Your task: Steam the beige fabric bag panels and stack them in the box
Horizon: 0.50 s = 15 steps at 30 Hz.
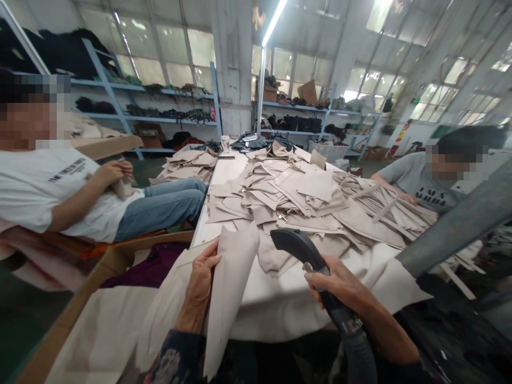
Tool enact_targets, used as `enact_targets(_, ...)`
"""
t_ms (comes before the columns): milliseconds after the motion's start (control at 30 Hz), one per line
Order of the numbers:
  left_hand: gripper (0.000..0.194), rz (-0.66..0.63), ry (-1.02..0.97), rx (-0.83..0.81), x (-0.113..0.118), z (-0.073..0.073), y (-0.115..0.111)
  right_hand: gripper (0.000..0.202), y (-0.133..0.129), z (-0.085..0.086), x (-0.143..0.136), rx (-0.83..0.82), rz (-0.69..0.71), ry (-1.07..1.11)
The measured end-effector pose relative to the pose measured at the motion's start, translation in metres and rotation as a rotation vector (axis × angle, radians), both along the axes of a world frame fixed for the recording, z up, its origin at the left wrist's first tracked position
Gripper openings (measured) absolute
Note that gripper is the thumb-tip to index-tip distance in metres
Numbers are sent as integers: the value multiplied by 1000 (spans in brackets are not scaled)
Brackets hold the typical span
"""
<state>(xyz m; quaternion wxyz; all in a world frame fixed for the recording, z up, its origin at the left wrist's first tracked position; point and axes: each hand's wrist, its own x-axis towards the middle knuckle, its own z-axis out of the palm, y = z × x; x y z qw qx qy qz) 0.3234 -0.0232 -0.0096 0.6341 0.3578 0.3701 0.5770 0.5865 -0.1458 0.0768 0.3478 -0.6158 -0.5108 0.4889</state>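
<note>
My left hand (pixel 202 274) is closed on the edge of a beige fabric piece (pixel 233 272), pinching it between thumb and fingers. The piece stands nearly upright at the table's near edge, with a pointed upper corner. In my right hand (pixel 340 282) is a black curved vacuum hose handle (pixel 298 245), gripped below its bend. Its flattened mouth points left toward the fabric piece, apart from it. A ribbed black hose (pixel 358 346) runs down from the handle. Beyond both hands lies a heap of beige cut pieces (pixel 280 192), some with small gold-coloured metal parts (pixel 283 217).
A cardboard box (pixel 92 277) with beige pieces and purple cloth (pixel 148 264) stands left of the white table (pixel 276 314). One seated person (pixel 80 186) is at the left, another (pixel 436 176) at the right. A grey slanting post (pixel 460 218) crosses the right side.
</note>
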Motion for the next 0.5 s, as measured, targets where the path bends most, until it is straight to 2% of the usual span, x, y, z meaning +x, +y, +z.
enact_targets(100, 64, 14, 52, 13, -6, 12, 0, 13, -14, -2, -10, 26, 23, 50)
enact_targets(267, 73, 25, 84, 6, -16, 30, -9, 13, -26, 1, -36, 23, 135, 92)
enact_targets(367, 72, 37, 66, 2, -15, 41, -21, 12, -26, 1, -51, 24, 160, 81)
enact_targets(500, 67, 49, -77, 21, -8, 49, -35, 11, -12, 4, -68, 144, 98, 27)
